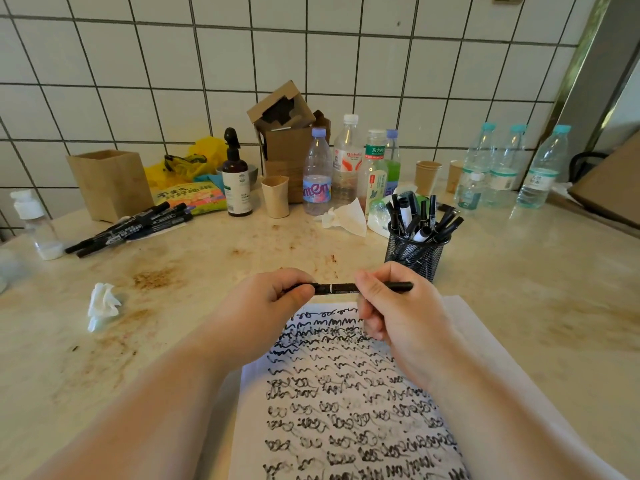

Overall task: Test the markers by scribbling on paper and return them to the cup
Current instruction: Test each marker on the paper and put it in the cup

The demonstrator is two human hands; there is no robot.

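Fingers [294,289] of the left hand [266,306] are curled tight round one end of a black marker [341,288], thumb pinching against it, and the right hand [394,306] wraps its own fingers round the other half, so the marker lies level between the two fists, lifted just above the top edge of the paper [346,403]. A pale ring shows on the barrel in the gap between the hands, and the far end sticks out past the right knuckles. Whether the cap is on or parting, I cannot tell.

Below the hands the paper lies flat on the bench [173,306], covered row after row in black scribbles. Just beyond the right hand stands the black mesh cup [415,254], packed with more markers leaning every way. Off to the left, well apart, a loose pile of markers [135,226] lies on the bench in front of a wooden box [110,183]. A crumpled tissue [102,304] sits left of the hands, and water bottles [512,168] line the tiled wall behind.
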